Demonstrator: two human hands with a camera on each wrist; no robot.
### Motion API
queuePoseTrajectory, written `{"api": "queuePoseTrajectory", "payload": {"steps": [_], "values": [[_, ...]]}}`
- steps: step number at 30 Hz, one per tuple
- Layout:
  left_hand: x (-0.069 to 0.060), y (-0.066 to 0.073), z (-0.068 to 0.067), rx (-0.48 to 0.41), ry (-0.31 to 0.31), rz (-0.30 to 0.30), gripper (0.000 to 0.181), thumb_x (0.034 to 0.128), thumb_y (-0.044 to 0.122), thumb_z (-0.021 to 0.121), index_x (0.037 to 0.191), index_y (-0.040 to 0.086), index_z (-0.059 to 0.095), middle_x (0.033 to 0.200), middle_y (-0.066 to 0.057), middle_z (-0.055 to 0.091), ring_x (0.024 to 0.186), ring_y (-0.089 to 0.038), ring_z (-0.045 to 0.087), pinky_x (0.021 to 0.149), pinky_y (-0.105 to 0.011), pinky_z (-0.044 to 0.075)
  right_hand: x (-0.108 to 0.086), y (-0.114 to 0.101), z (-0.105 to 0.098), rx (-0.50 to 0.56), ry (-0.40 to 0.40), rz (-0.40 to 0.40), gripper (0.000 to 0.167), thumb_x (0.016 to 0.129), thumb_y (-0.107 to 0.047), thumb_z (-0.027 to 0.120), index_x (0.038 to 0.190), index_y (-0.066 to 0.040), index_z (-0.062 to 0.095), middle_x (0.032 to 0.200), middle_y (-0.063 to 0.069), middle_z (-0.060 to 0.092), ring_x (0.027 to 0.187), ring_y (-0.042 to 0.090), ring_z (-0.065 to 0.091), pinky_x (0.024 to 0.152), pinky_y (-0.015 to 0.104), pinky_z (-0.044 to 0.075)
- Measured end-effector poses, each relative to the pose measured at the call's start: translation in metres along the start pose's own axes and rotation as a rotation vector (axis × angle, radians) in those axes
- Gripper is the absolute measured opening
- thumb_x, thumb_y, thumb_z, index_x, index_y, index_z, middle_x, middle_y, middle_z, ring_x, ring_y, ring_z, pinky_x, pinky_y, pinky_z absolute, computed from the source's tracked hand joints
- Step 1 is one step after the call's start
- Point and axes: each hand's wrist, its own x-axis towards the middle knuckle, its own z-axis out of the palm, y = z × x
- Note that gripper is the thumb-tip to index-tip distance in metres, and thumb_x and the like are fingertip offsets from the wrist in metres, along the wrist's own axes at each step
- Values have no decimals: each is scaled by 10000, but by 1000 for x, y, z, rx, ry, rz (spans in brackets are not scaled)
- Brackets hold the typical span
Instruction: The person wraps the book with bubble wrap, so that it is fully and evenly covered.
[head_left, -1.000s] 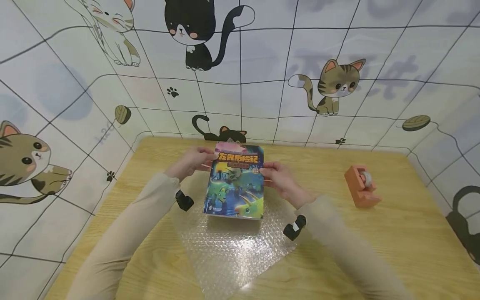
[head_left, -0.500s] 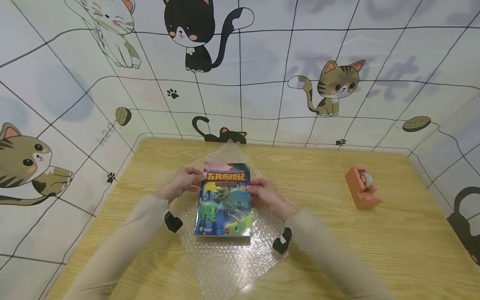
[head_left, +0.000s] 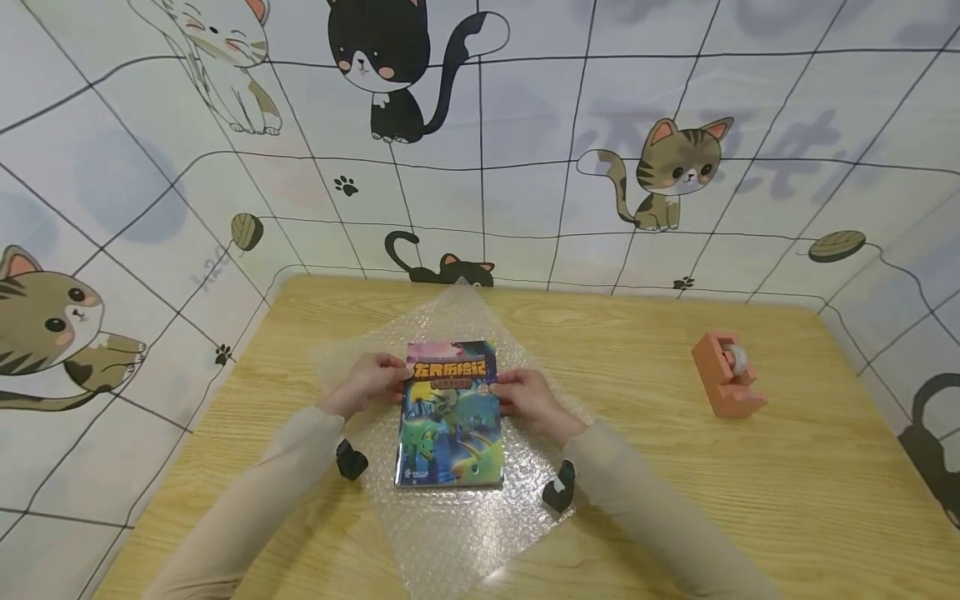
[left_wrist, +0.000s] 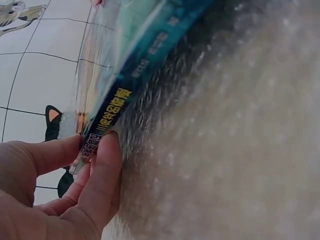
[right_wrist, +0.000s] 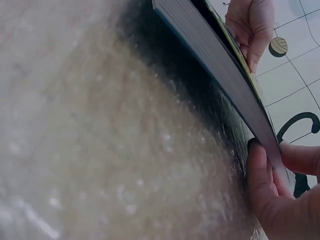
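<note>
A colourful book point(head_left: 452, 417) with dinosaurs on its cover lies face up over a sheet of bubble wrap point(head_left: 468, 537), its top edge toward the wall. My left hand point(head_left: 371, 381) pinches the book's spine side near the top, thumb above and fingers below, as the left wrist view shows on the spine point(left_wrist: 112, 107). On the opposite side, my right hand point(head_left: 534, 402) pinches the page edge point(right_wrist: 225, 82) between thumb and fingers. In the right wrist view a dark gap shows under part of the book; whether it touches the wrap throughout I cannot tell.
An orange tape dispenser point(head_left: 723, 377) with a roll of clear tape stands on the wooden table point(head_left: 637, 517) to the right. A wall covering point(head_left: 525, 192) printed with cats and grid lines rises behind the table and along its left and right sides.
Both hands have brought the book toward me and slightly left, and lowered it over the middle of the bubble wrap. The wrap's far corner, hidden before, now shows.
</note>
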Motion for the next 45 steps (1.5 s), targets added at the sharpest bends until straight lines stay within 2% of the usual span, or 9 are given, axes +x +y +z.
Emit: {"api": "queuePoseTrajectory", "payload": {"steps": [8, 15, 21, 28, 31, 35, 40, 45], "values": [[4, -8, 4, 18, 44, 19, 248, 899, 82, 614, 1067, -93, 563, 912, -181, 628, 678, -163, 604, 592, -259, 553, 1, 2, -1, -29, 28, -24, 226, 840, 24, 644, 1030, 125, 575, 853, 175, 644, 560, 134, 611, 590, 289, 563], [4, -2, 16, 30, 45, 16, 246, 879, 91, 647, 1042, -82, 583, 845, -139, 634, 640, -141, 590, 578, -257, 553, 4, 6, -16, -61, 45, -37, 240, 826, 22, 660, 1028, 131, 593, 849, 176, 653, 546, 133, 613, 579, 288, 561], [11, 4, 35, 2, 28, 42, 221, 858, 55, 664, 1001, -95, 589, 778, -128, 634, 585, -125, 587, 549, -250, 549, 3, 7, -38, -94, 58, -38, 258, 845, -6, 656, 1054, 132, 594, 861, 170, 661, 573, 126, 623, 597, 279, 561], [17, 13, 59, 3, 32, 66, 207, 849, 54, 674, 984, -87, 603, 797, -144, 639, 571, -114, 580, 546, -228, 543, 2, 10, -61, -18, 101, -9, 240, 820, 30, 668, 1025, 134, 596, 763, 89, 634, 539, 115, 606, 534, 244, 539], [19, 17, 69, -6, 36, 76, 199, 842, 41, 677, 976, -87, 605, 786, -145, 641, 561, -111, 574, 538, -228, 541, 1, 10, -70, -28, 107, -11, 262, 825, 28, 664, 1042, 151, 585, 751, 78, 634, 541, 106, 603, 528, 235, 535], [23, 23, 82, -18, 34, 89, 178, 830, 31, 686, 947, -84, 616, 729, -110, 623, 542, -103, 563, 519, -219, 534, -1, 9, -84, -97, 119, -28, 299, 833, -20, 674, 1068, 147, 592, 808, 121, 664, 574, 104, 616, 572, 248, 550], [27, 29, 96, -13, 21, 108, 161, 828, 33, 690, 919, -81, 621, 715, -103, 622, 528, -98, 557, 517, -215, 533, -7, 8, -100, -94, 105, -78, 292, 807, -59, 715, 999, 139, 620, 805, 153, 671, 585, 121, 626, 575, 266, 555], [31, 33, 107, -9, 15, 130, 158, 825, 30, 695, 907, -80, 617, 748, -135, 641, 525, -103, 566, 524, -227, 539, -8, 7, -109, -135, 157, -34, 326, 835, -35, 680, 1077, 162, 588, 785, 115, 670, 579, 101, 621, 575, 250, 552]]}}
